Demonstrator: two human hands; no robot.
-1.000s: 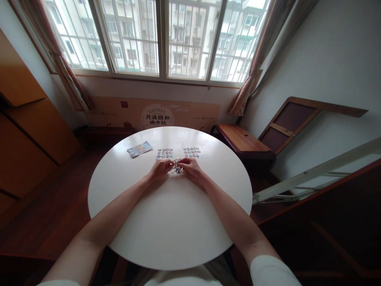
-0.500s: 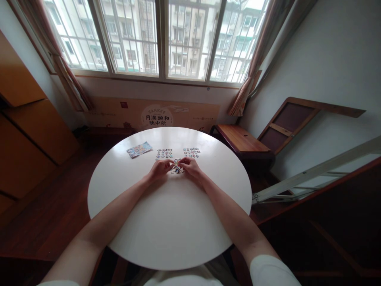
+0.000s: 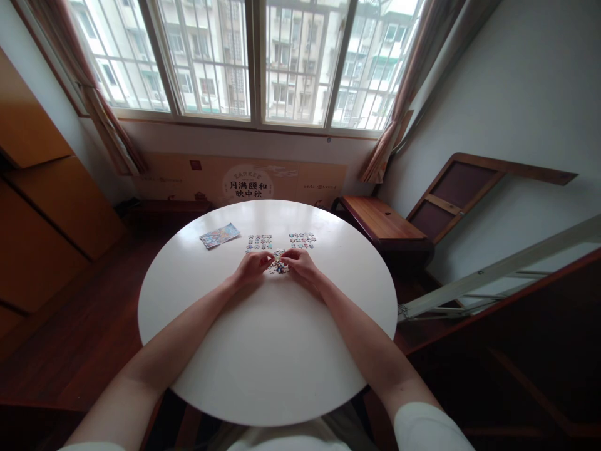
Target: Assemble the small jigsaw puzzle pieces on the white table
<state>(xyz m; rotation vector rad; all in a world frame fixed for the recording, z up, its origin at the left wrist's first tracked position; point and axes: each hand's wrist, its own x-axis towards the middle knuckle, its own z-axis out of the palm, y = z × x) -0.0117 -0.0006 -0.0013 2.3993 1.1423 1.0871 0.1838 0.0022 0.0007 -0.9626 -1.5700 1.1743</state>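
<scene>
Near the centre of the frame, on the round, glossy white table (image 3: 272,357), I have small, multicoloured, knob-edged jigsaw pieces in three lots. Two lots look sorted already: a left block of pieces in short rows (image 3: 263,246) above my left hand (image 3: 255,265), and a right block of pieces in similar rows (image 3: 303,245) above my right hand (image 3: 301,261). What seems left is the jumbled heap of mixed pieces (image 3: 280,269) between my hands, not yet spread out. My fingers are curled, thumbs close to fingertips, at the heap; I cannot tell whether either hand grips a piece. No assembled section shows that I can make out. A flat, bluish, rectangular printed sheet (image 3: 220,236) lies upper left on the tabletop.
</scene>
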